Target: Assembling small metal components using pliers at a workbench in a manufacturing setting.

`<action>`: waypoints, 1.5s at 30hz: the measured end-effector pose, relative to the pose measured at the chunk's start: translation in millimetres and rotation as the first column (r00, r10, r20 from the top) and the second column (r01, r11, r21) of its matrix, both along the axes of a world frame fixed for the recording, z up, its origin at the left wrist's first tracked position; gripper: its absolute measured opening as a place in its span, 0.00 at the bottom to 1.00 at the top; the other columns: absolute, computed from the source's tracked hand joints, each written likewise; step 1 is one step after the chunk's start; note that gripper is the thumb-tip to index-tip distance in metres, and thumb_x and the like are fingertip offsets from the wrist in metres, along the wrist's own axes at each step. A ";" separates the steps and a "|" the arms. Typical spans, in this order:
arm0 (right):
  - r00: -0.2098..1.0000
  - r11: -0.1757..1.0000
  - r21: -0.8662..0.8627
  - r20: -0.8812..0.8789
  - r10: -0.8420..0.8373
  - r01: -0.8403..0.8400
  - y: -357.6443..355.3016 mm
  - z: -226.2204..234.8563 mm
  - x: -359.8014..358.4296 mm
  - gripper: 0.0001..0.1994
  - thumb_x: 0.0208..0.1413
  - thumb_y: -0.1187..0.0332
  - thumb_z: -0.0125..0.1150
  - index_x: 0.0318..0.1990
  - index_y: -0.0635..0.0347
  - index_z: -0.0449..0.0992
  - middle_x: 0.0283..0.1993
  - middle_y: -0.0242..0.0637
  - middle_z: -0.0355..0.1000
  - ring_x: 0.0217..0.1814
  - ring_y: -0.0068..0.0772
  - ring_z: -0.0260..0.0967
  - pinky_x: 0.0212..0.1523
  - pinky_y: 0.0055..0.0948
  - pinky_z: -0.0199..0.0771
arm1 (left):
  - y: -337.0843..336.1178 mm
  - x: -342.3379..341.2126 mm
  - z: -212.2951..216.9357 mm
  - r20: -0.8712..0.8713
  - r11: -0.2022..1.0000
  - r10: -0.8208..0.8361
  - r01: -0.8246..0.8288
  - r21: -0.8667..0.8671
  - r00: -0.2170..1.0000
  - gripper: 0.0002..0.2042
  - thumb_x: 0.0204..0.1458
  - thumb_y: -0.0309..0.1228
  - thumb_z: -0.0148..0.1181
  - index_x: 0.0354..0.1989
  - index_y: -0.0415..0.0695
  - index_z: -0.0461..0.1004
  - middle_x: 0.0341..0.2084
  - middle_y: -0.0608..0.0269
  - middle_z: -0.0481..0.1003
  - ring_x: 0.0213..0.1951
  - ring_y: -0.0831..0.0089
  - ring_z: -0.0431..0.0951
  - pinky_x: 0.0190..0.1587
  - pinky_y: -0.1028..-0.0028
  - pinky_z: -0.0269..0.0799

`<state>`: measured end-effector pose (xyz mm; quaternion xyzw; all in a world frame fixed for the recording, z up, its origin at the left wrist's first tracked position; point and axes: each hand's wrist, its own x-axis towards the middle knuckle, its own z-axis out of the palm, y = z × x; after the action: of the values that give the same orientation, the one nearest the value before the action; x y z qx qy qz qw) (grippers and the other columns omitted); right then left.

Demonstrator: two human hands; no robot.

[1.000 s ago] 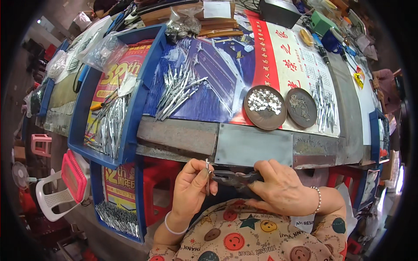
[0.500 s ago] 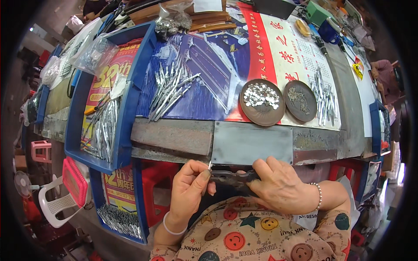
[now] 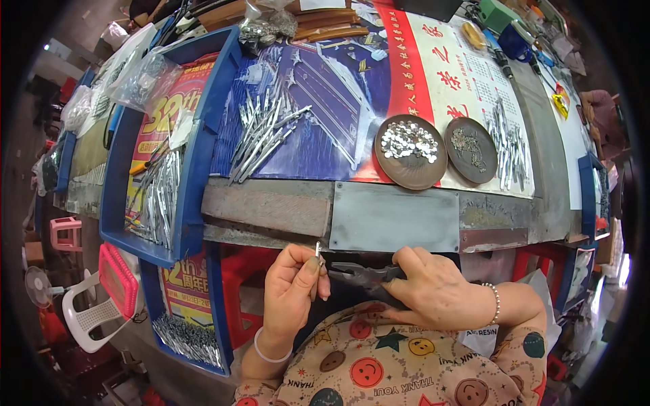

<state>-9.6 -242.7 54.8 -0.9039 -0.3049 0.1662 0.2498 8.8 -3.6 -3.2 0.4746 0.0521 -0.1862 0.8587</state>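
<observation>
My left hand (image 3: 294,284) pinches a small, thin silver metal piece (image 3: 318,250) between thumb and fingertips, its end standing up near the bench edge. Most of the piece is hidden by the fingers. My right hand (image 3: 437,287) is wrapped round dark pliers (image 3: 362,273), whose jaws point left towards the left hand. The jaws look parted and sit just right of the left fingertips, apart from the metal piece. Both hands are over my lap, in front of a grey metal plate (image 3: 395,216) fixed to the bench edge.
Silver metal strips (image 3: 267,142) lie piled on a poster; more strips (image 3: 511,149) lie far right. One brown dish (image 3: 406,181) holds shiny discs, another (image 3: 481,177) tiny parts. Blue trays (image 3: 139,250) with strips stand left. A red stool (image 3: 240,284) is under the bench.
My left hand has moved slightly left with the metal piece, away from the pliers. The pliers' jaws, close together and by the piece before, now stand apart.
</observation>
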 end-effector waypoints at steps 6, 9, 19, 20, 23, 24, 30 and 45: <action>1.000 0.996 -0.086 0.020 -0.008 0.009 3.9 0.5 -1.4 0.17 0.43 0.55 0.71 0.35 0.57 0.79 0.42 0.42 0.60 0.42 0.41 0.61 0.37 0.34 0.67 | -1.2 -3.6 2.2 -0.039 0.999 -0.033 0.033 0.010 0.999 0.04 0.63 0.26 0.52 0.39 0.38 0.67 0.26 0.64 0.71 0.24 0.79 0.71 0.28 0.81 0.68; 0.997 0.995 -0.102 0.071 -0.004 0.011 5.8 -0.8 -2.3 0.16 0.42 0.55 0.71 0.33 0.56 0.78 0.40 0.41 0.59 0.41 0.40 0.61 0.35 0.34 0.66 | 1.8 -4.3 1.8 -0.014 0.998 -0.048 0.048 0.036 0.999 0.04 0.63 0.26 0.52 0.39 0.38 0.68 0.25 0.65 0.70 0.24 0.79 0.72 0.27 0.81 0.68; 0.999 0.988 -0.152 -0.016 0.029 -0.031 8.8 3.4 0.9 0.12 0.43 0.60 0.68 0.31 0.57 0.78 0.37 0.42 0.59 0.37 0.40 0.63 0.32 0.33 0.66 | 1.2 -3.2 -3.5 0.005 0.994 -0.059 0.058 0.091 0.998 0.04 0.62 0.25 0.54 0.37 0.37 0.69 0.29 0.64 0.71 0.26 0.79 0.73 0.29 0.81 0.70; 1.000 0.987 -0.156 -0.016 0.024 -0.027 8.7 3.4 2.2 0.12 0.43 0.60 0.68 0.31 0.57 0.78 0.37 0.42 0.59 0.37 0.40 0.63 0.32 0.33 0.66 | 0.4 -1.9 -4.7 0.022 0.992 -0.057 0.054 0.114 0.998 0.04 0.62 0.25 0.54 0.37 0.37 0.69 0.30 0.64 0.71 0.26 0.79 0.73 0.29 0.81 0.70; 0.993 1.000 -0.002 -0.117 -0.015 0.015 7.0 3.1 9.9 0.15 0.46 0.59 0.68 0.29 0.62 0.76 0.33 0.41 0.59 0.33 0.39 0.64 0.26 0.33 0.67 | 1.5 -1.4 -7.6 0.055 0.990 -0.045 0.037 0.136 0.997 0.03 0.62 0.24 0.54 0.37 0.37 0.69 0.31 0.63 0.72 0.26 0.80 0.73 0.29 0.81 0.70; 0.910 0.995 0.097 -0.413 0.029 0.012 4.5 3.8 16.9 0.16 0.49 0.57 0.67 0.33 0.63 0.77 0.35 0.42 0.60 0.34 0.40 0.65 0.27 0.34 0.67 | 1.4 -1.3 -7.3 0.056 0.990 -0.037 0.029 0.138 0.998 0.03 0.62 0.24 0.54 0.37 0.37 0.69 0.31 0.63 0.72 0.26 0.80 0.73 0.29 0.81 0.70; 0.725 0.947 0.317 -0.664 0.183 0.051 19.0 -5.9 17.9 0.20 0.51 0.56 0.67 0.49 0.56 0.79 0.37 0.44 0.63 0.34 0.40 0.68 0.35 0.32 0.71 | 27.4 -20.2 -15.1 0.050 0.982 -0.047 0.037 0.185 0.998 0.02 0.62 0.24 0.53 0.39 0.39 0.69 0.27 0.65 0.71 0.28 0.80 0.74 0.31 0.79 0.72; 0.919 0.990 0.087 -0.370 0.139 -0.114 69.8 -14.1 5.2 0.12 0.41 0.69 0.63 0.26 0.72 0.73 0.46 0.55 0.67 0.36 0.55 0.70 0.38 0.41 0.74 | 432.8 -178.4 -79.0 0.706 -0.288 0.473 -0.664 0.690 0.528 0.06 0.60 0.28 0.56 0.35 0.38 0.74 0.27 0.70 0.73 0.31 0.84 0.70 0.37 0.81 0.67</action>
<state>-4.4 -172.9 40.7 -0.8254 -0.3143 0.3420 0.3209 -169.5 429.2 -82.2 0.8220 0.3144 0.3709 0.2966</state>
